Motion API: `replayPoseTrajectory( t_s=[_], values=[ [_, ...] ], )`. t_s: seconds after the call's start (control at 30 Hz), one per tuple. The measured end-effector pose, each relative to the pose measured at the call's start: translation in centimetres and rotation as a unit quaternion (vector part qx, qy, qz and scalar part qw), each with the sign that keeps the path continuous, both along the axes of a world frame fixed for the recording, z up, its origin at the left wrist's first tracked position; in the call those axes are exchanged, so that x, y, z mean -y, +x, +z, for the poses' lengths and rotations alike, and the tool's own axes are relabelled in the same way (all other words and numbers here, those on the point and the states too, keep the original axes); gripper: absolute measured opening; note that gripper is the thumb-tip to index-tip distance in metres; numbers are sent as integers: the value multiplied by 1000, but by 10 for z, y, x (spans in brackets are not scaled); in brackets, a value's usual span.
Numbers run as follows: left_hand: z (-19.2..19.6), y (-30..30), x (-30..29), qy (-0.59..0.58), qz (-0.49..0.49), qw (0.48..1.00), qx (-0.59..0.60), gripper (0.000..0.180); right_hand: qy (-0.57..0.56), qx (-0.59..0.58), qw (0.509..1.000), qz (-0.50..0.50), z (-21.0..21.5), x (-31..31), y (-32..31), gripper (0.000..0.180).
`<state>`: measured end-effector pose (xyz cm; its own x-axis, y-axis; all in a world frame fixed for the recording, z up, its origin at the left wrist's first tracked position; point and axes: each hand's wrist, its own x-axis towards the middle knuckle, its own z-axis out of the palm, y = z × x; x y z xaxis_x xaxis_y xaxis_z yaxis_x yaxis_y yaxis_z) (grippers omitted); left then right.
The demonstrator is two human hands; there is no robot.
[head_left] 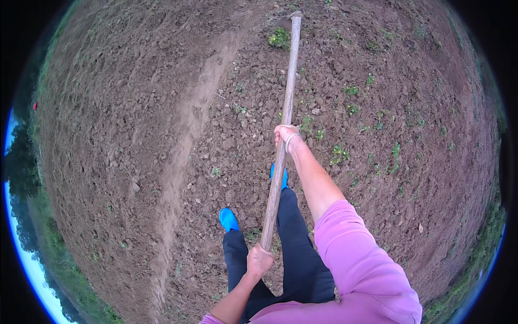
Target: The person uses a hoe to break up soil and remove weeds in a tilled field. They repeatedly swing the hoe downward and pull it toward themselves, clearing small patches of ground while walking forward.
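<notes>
Your right hand [284,135] has its grip closed around the hoe's handle [285,121] about midway along the shaft, a thin bangle at that wrist. Your left hand [259,261] is wrapped tight over the butt end, close to your body. Both grips are shut on the wood — none of the fingers are spread.

The handle is a long, straight pole of bare weathered wood, stiff and probably dry enough not to slip. Judge the weight as sitting far out at the blade [288,19], which rests in the soil at the top end of the shaft, half hidden by clods, so the tool will likely feel nose-heavy. Your wide two-hand spacing looks right for that; sliding the right hand further up the shaft would give more control, nearer the butt more swing.

Under the lower shaft are your own legs in dark trousers, with blue shoes [228,218] either side of it — the nearest things to hit. Left of the handle runs a smoother, paler furrow [186,135] through the broken brown soil [108,135]. Right of the handle small green weeds [339,154] dot the clods, and one larger tuft [279,38] sits just left of the blade. Well left of the handle, grass and trees edge the field.
</notes>
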<state>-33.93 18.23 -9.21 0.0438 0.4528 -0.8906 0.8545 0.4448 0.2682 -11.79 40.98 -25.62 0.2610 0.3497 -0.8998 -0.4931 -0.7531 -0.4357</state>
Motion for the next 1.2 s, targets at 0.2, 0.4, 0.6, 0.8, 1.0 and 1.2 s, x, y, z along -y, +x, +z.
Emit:
replayPoseTrajectory(
  t_s=[0.2, 0.4, 0.6, 0.8, 1.0, 1.2],
  values=[
    [29, -143, 70, 19, -153, 980, -127, 22, 10, -114, 986, -122, 65, 103, -108, 14],
    [118, -272, 171, -31, -224, 952, -205, 26, -100, -277, 941, -165, 116, 232, -192, 17],
    [100, -296, 148, 8, -280, 941, -191, 26, -108, -269, 934, -208, 121, 220, -187, 16],
    [52, -189, 58, 47, -267, 956, -111, 22, -45, -65, 973, -216, 135, 152, -91, 13],
    [18, -51, -16, 53, -218, 974, -9, 21, -21, 54, 977, -206, 62, 99, 43, 13],
    [27, -13, 1, 11, -227, 973, 34, 22, -60, 28, 981, -183, 49, 106, 73, 13]
  ],
)
